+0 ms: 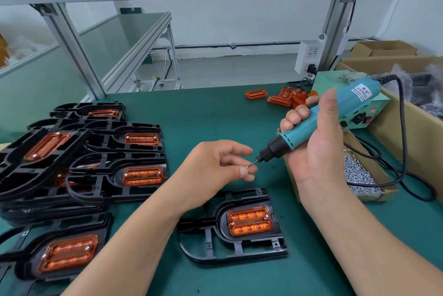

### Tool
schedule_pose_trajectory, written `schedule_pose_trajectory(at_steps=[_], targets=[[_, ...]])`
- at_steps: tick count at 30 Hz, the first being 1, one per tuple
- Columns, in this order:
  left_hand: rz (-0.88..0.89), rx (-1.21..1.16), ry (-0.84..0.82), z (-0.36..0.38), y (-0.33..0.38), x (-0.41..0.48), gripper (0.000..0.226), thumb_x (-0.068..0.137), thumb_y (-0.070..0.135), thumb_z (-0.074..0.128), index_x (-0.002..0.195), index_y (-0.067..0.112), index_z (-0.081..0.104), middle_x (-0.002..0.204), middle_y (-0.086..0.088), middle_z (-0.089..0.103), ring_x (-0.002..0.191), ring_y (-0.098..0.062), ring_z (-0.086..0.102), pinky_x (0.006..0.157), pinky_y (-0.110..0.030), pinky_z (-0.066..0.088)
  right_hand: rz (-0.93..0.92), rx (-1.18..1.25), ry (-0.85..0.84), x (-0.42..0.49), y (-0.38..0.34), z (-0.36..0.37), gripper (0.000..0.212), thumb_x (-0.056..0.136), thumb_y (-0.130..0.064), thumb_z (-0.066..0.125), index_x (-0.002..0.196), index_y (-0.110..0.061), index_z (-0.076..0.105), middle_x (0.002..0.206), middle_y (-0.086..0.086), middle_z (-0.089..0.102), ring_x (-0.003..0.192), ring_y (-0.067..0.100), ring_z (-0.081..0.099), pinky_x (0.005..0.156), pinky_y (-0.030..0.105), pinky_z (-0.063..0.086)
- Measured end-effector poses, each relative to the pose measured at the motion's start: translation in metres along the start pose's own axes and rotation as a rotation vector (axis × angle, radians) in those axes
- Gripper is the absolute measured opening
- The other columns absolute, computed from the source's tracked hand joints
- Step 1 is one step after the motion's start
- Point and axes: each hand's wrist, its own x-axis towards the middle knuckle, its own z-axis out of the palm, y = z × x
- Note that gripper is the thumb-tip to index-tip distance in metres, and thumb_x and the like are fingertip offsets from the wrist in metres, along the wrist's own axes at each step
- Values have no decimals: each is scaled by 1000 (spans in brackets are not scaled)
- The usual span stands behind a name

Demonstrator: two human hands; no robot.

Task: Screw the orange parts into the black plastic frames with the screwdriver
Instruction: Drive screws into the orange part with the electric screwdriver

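A black plastic frame (239, 246) lies on the green mat in front of me, with an orange part (249, 221) seated in it. My right hand (316, 152) grips a teal electric screwdriver (318, 120), its bit pointing down and left. My left hand (220, 166) pinches a small screw (249, 166) at the bit's tip, above the frame. Several frames (115, 176) with orange parts fitted are stacked at the left. Loose orange parts (285, 98) lie at the back of the mat.
A cardboard tray of small screws (359, 176) sits to the right of my right hand. Behind it stand a green power unit (359, 113) and a large cardboard box (412, 137). The screwdriver's black cable (405, 152) loops over the tray. Aluminium posts rise at the bench's back.
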Motion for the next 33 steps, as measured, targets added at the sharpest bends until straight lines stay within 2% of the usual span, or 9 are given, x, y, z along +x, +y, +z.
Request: schedule_pose_trajectory(at_steps=[2,5,13,18,20,22,24,29,33], targets=[[-12,-3,14,0,0,1,29,96,6,71,119,24,68,97,2,82,99,-12,78,96,-31,54,5,4,-14,-1,1,0,33,105,-48,61,95,-17,57,76,-3,49,65,11,52,63,26,49],[-26,-7,20,0,2,1,25,97,9,71,116,23,68,97,3,82,95,-13,78,81,-21,55,0,2,-31,-2,1,1,32,106,-47,60,95,-17,57,76,-3,49,65,11,52,63,26,49],[-25,19,1,-2,1,1,14,97,15,72,108,24,73,96,4,82,91,-15,79,83,-22,52,-41,-12,-119,-5,-4,7,30,107,-46,55,95,-18,57,77,-2,47,66,12,50,65,26,47],[-22,132,34,-2,1,1,8,97,22,73,94,27,77,86,5,80,83,-10,77,84,-27,52,-43,-12,-101,-6,-6,7,28,105,-43,58,93,-17,57,77,-2,47,66,12,50,65,26,47],[-16,206,62,-2,2,0,8,96,30,74,88,31,76,80,6,78,76,-6,71,77,-25,52,-43,-14,-99,-5,-5,7,28,106,-42,58,93,-17,57,77,-2,47,67,12,50,65,27,47],[-16,223,73,-2,2,0,9,95,33,75,86,31,76,78,5,76,72,-12,68,72,-28,54,-46,-25,-98,-6,-5,7,28,106,-41,57,93,-17,56,77,-2,48,66,12,50,65,27,47],[-15,211,74,-2,2,0,9,93,31,77,85,29,76,78,3,76,78,-19,71,76,-30,57,-42,-28,-100,-6,-4,6,27,106,-42,57,94,-17,56,77,-2,48,66,12,50,65,26,47],[-8,270,86,3,0,0,7,89,32,80,82,32,77,77,12,73,70,-3,65,69,-20,54,-37,-26,-93,-7,-1,5,26,107,-41,57,95,-18,56,77,-3,48,65,11,50,64,25,47],[3,242,77,1,-1,1,6,88,32,80,82,32,78,77,14,74,70,-1,64,68,-17,51,-28,-27,-81,-6,0,4,27,107,-42,58,95,-18,57,77,-3,48,66,12,50,65,26,47]])
